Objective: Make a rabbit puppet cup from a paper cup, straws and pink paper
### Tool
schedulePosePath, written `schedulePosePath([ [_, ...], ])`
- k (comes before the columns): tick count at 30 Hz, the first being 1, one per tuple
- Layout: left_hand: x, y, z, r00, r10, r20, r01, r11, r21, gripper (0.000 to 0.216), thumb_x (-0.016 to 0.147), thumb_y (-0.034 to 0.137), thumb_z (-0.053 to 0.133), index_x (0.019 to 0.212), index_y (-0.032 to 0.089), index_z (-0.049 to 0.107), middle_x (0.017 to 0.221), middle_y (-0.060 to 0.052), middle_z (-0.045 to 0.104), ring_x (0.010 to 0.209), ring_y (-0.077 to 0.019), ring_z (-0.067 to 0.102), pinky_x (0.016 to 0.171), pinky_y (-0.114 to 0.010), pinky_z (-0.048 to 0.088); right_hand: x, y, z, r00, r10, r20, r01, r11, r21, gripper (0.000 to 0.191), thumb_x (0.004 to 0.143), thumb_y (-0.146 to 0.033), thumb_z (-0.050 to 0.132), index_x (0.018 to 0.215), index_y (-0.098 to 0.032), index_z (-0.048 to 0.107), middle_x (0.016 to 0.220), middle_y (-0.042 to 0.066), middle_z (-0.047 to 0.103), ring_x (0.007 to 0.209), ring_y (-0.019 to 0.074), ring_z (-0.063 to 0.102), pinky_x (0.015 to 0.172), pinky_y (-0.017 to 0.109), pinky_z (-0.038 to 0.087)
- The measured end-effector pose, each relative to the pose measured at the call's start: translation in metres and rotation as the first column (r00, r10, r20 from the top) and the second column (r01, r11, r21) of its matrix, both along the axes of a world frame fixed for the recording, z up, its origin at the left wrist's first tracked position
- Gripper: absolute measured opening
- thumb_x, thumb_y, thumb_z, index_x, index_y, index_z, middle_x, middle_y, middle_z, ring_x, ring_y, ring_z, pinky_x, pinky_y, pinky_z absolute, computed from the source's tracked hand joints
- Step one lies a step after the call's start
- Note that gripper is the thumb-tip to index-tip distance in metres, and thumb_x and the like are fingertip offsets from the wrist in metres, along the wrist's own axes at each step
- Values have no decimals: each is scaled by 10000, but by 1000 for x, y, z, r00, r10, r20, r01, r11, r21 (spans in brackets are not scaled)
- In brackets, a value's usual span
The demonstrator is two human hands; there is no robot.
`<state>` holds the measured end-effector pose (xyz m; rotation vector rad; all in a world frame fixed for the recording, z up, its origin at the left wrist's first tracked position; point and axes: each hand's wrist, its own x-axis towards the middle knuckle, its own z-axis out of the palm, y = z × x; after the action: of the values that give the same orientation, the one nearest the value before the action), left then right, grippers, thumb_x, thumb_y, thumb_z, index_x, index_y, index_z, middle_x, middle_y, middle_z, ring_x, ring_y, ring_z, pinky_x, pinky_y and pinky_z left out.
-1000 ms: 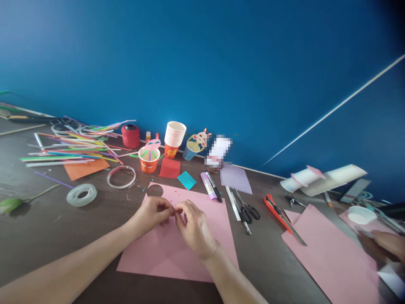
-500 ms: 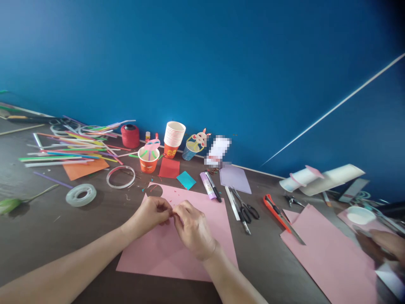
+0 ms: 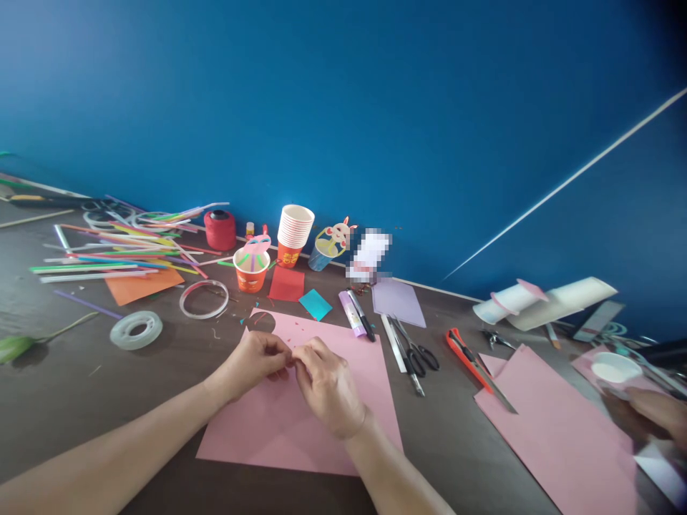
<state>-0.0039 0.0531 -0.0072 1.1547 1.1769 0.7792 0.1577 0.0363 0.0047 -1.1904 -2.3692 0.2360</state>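
My left hand (image 3: 252, 361) and my right hand (image 3: 325, 386) meet fingertip to fingertip over a pink paper sheet (image 3: 268, 429) on the dark table. Both hands are closed in a pinch on a tiny piece between them that is too small to make out. A round hole is cut in the sheet's far left corner. A purple glue stick (image 3: 351, 312) and a black marker (image 3: 363, 315) lie just beyond the sheet.
Scissors (image 3: 416, 348), an orange utility knife (image 3: 475, 365) and a second pink sheet (image 3: 563, 436) lie to the right, where another person's hand (image 3: 658, 411) shows. Tape rolls (image 3: 136, 330), straws (image 3: 118, 247), paper cups (image 3: 294, 233) and a red thread spool (image 3: 220, 229) sit at left and back.
The fingertips have shifted slightly against each other while staying pinched together; nothing else has visibly moved.
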Motion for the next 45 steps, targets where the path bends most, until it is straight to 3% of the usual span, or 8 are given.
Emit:
schedulePosePath([
  [16, -1, 0, -1, 998, 11, 57, -9, 999, -35, 127, 664, 242, 610, 624, 124, 631, 483, 16, 595, 459, -94, 556, 467, -186, 421, 0, 0, 1, 1000, -2, -4, 2, 1000, -27, 159, 861, -120, 393, 882, -194, 532, 813, 29, 505, 704, 134, 533, 626, 220, 430],
  [45, -1, 0, -1, 998, 18, 66, -15, 998, -53, 131, 659, 242, 589, 631, 123, 637, 532, -1, 626, 480, -98, 565, 483, -199, 430, 1, 1, 1, 997, 20, 69, -26, 995, 96, 174, 849, -107, 398, 832, -194, 548, 799, 19, 509, 659, 110, 533, 558, 196, 403],
])
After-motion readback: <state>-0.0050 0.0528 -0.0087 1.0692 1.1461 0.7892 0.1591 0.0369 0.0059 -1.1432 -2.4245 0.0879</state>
